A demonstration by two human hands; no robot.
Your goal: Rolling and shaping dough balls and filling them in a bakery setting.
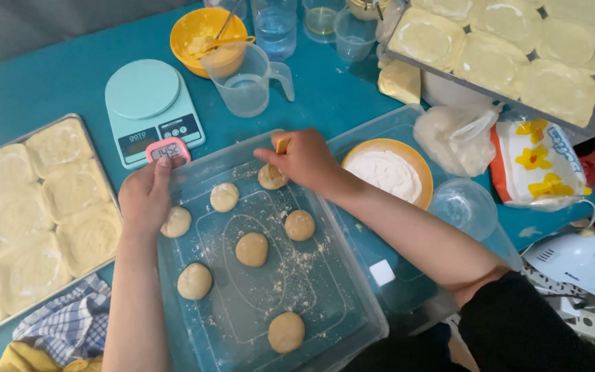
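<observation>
A clear plastic tub [352, 303] dusted with flour holds several dough balls [251, 249]. My right hand [303, 157] reaches over the tub's far side and grips a small scraper-like tool, pressed against one dough ball [270, 178]. My left hand [144, 196] rests on the tub's left rim, fingers together, touching a dough ball [177, 222] just below it.
A tray of flat dough pieces [32, 213] lies left, another [511, 48] top right. A kitchen scale [151, 107], pink timer [168, 149], measuring jug [246, 79], yellow bowl [194, 27], orange flour bowl [388, 172], plastic bags [459, 138], checked cloth [70, 320] and a hand mixer [576, 262] stand around the tub.
</observation>
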